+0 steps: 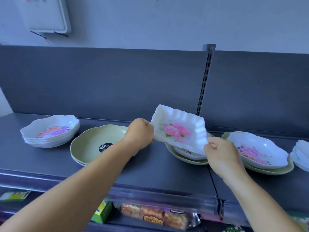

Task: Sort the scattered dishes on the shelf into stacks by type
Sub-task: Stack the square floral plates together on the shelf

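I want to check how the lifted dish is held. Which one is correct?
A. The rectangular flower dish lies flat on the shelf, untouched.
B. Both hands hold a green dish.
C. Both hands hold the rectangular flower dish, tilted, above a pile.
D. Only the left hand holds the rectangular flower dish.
C: the left hand and right hand each pinch an edge of the rectangular flower dish, which is tilted above the pile.

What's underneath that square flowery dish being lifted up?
Below the square dish, held by the left hand and right hand, sits a white dish on green plates. The lifted dish hides most of that pile, so its pattern and count are unclear.
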The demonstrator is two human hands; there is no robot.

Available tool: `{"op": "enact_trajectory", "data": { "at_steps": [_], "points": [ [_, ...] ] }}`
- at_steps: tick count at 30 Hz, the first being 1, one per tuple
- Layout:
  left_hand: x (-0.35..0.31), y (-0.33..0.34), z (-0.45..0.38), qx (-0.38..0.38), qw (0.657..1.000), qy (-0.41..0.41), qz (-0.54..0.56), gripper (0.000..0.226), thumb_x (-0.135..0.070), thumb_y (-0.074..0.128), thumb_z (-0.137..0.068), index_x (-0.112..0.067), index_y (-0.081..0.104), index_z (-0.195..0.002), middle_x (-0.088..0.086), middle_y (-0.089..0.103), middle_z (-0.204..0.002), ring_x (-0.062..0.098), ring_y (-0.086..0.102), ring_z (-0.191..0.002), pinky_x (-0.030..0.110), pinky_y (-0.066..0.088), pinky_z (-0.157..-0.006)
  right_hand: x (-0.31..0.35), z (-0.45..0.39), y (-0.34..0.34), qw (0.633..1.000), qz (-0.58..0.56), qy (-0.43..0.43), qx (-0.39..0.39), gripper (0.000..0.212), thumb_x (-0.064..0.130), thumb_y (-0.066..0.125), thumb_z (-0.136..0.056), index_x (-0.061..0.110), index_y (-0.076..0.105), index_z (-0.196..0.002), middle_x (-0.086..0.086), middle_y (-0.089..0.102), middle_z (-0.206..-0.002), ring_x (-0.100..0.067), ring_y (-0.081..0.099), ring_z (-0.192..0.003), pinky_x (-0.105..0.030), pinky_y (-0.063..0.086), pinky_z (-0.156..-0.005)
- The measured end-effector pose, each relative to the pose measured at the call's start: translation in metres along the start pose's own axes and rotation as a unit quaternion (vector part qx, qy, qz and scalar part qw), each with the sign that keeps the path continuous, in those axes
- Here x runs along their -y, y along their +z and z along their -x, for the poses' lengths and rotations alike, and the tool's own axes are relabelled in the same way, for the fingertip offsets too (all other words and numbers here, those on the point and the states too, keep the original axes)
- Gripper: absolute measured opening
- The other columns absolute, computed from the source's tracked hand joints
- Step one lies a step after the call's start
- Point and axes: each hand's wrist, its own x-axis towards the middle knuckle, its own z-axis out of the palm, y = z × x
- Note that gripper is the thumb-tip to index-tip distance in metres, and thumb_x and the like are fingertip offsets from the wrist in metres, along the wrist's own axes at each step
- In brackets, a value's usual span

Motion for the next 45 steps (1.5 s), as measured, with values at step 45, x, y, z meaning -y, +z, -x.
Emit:
{"op": "enact_trajectory", "data": {
  "at_steps": [45],
  "points": [
    [0.101, -0.073, 0.079, 0.035, 0.999, -0.005, 0.004, 0.029, -0.002, 0.036, -0.088, -0.005, 0.046, -0.061, 0.014, 0.052, -0.061, 0.009, 0.046, -0.030, 0.022, 0.033, -0.049, 0.057, 0.109, 0.047, 0.999, -0.036, 0.009, 0.020, 0.027, 0.013, 0.040, -0.092, 0.000, 0.058, -0.078, -0.006, 0.056, -0.065, -0.014, 0.073, -0.067, -0.041, 0.055, -0.074]
  ]
}}
